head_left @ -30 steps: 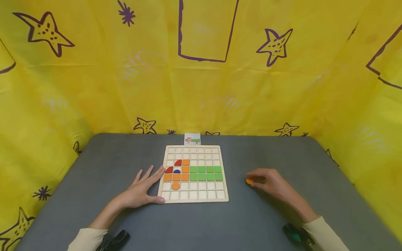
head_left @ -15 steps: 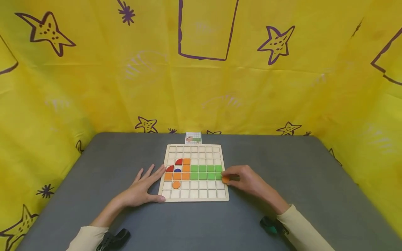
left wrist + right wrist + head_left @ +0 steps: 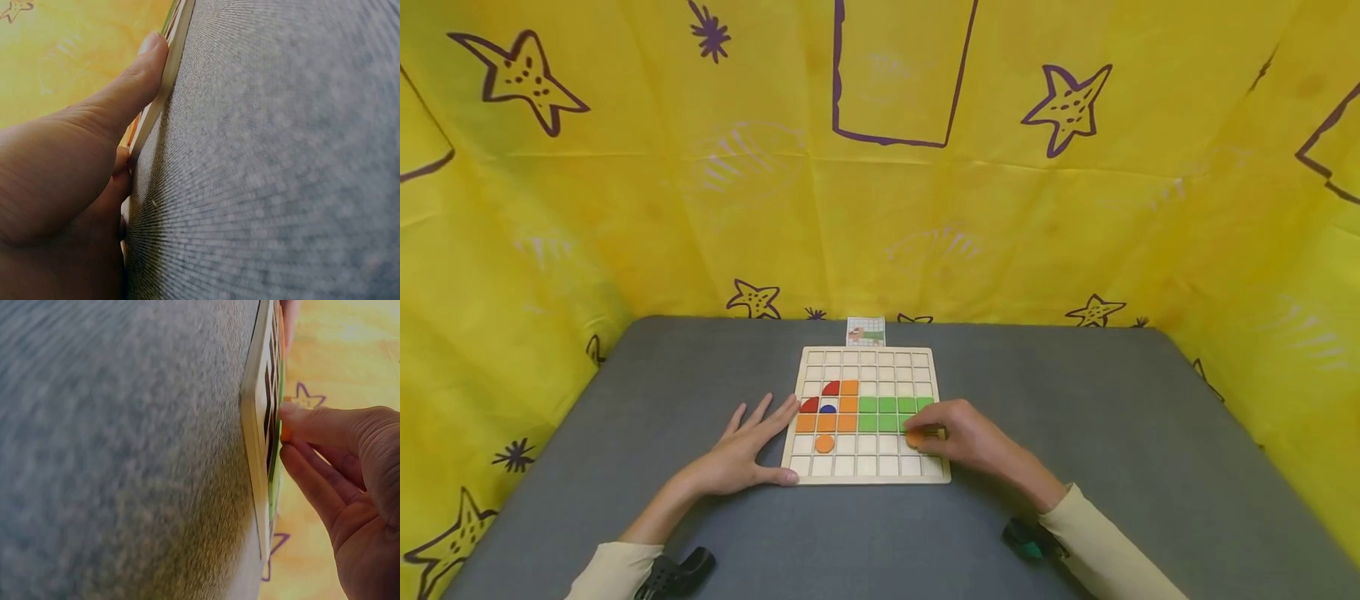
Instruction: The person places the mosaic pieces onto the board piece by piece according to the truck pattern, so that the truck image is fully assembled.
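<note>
A square wooden grid board [image 3: 868,480] lies flat on the table, partly filled with coloured pieces. My right hand [image 3: 966,435] pinches an orange disc [image 3: 913,438] over the board's right side, just below the green square tiles [image 3: 887,405]; the right wrist view shows the disc between thumb and fingers. With fingers spread, my left hand [image 3: 737,454] rests against the board's left edge, thumb on its lower left corner. Another orange disc [image 3: 824,443] sits in a cell near the left. Orange squares [image 3: 847,405], red quarter-circles [image 3: 809,406] and a blue half-circle [image 3: 827,409] occupy cells above it.
Behind the board lies a small card [image 3: 866,332] printed with a coloured grid pattern. The grey table [image 3: 880,542] meets a yellow cloth [image 3: 880,200] with starfish drawings at the back and sides.
My right hand has carried the orange disc leftward from the bare table beyond the board's right edge to over the board. The left hand stays at the board's left edge.
</note>
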Demonstrator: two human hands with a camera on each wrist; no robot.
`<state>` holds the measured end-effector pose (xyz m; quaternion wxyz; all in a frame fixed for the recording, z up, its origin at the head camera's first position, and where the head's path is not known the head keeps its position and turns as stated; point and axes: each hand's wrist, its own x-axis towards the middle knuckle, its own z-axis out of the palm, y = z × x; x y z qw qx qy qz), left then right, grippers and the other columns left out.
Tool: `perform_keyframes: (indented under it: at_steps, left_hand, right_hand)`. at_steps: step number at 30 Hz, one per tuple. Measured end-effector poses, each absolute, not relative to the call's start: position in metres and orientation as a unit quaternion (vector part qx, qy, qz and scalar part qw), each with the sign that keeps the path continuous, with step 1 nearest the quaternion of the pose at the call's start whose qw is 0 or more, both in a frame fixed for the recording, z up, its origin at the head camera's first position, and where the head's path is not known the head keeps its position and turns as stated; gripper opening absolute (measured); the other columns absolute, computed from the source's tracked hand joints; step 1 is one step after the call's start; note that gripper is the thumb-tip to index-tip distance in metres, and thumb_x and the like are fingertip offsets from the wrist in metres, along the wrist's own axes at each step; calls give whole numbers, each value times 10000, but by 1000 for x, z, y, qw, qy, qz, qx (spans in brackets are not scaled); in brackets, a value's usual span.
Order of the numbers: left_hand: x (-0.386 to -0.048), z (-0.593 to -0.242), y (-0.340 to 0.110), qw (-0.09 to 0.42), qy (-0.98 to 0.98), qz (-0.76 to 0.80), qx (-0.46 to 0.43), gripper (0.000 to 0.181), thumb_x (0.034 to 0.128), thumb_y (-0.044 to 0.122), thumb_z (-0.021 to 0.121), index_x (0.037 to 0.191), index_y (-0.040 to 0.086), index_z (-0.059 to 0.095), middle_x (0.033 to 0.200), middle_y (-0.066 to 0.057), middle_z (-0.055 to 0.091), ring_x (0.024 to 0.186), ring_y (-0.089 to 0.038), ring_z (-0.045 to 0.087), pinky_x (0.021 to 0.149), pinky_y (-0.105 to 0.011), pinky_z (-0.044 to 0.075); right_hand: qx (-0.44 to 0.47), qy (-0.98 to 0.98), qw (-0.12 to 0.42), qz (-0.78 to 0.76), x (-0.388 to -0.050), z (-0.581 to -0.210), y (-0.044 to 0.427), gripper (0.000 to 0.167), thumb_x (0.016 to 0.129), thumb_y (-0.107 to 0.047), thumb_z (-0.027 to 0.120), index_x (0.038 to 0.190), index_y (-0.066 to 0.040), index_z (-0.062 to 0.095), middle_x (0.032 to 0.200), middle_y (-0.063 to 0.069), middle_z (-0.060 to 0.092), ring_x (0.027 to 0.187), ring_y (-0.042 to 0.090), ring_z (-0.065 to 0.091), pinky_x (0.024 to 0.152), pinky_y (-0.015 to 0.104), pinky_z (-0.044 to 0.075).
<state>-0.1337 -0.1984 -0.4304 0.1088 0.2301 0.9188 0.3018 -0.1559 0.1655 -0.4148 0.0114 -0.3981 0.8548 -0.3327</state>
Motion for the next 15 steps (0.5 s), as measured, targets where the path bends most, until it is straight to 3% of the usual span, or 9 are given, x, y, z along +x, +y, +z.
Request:
perform_keyframes:
  at_steps: [15]
  left_hand:
    - [-134, -431, -198, 108, 917, 305, 234, 1070, 754, 582, 749, 1556, 77, 252, 1618, -129, 197, 1470, -459, 5, 1100, -655, -105]
  right_hand:
    - [-392, 859, 36, -328, -154, -414, 159, 218, 851, -78, 761, 1069, -81, 761, 1032, -19, 735, 952, 83, 664, 859, 280, 540]
